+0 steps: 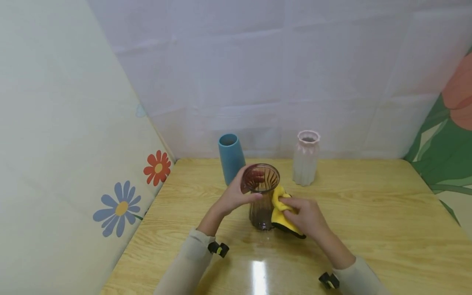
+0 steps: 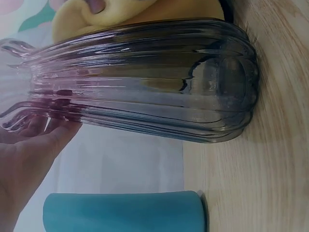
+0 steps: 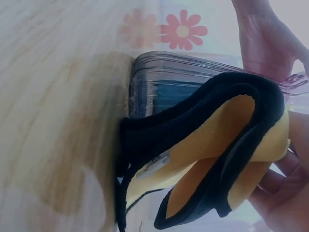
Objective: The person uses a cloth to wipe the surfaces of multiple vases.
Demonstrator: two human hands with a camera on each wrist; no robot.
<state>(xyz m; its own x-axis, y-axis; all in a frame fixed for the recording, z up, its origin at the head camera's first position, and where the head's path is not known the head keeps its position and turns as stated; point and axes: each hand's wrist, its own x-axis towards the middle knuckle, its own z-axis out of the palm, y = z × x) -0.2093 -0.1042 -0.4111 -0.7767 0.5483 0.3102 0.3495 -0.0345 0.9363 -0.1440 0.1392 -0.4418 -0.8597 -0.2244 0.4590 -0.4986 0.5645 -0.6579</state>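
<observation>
A ribbed, see-through glass vase [image 1: 262, 211], purplish at the flared rim and smoky grey lower down, stands upright on the table. Curled around its neck is my left hand [image 1: 236, 192], fingers behind and thumb in front. My right hand [image 1: 307, 215] pinches a folded yellow cloth [image 1: 281, 215] with a black edge against the vase's right side. In the left wrist view, the vase [image 2: 145, 82] lies across the picture with the yellow cloth [image 2: 116, 13] beyond it. The right wrist view shows the cloth [image 3: 207, 140] hanging in folds, its lower edge by the table, partly hiding the vase.
Behind the left hand stands a blue vase [image 1: 231, 159]. A pale pink-and-white vase [image 1: 305, 164] with a scalloped rim is at the back right. The wood-patterned table [image 1: 368, 213] meets a white sheet [image 1: 236, 82] behind and a flower-printed wall [image 1: 73, 123] on the left.
</observation>
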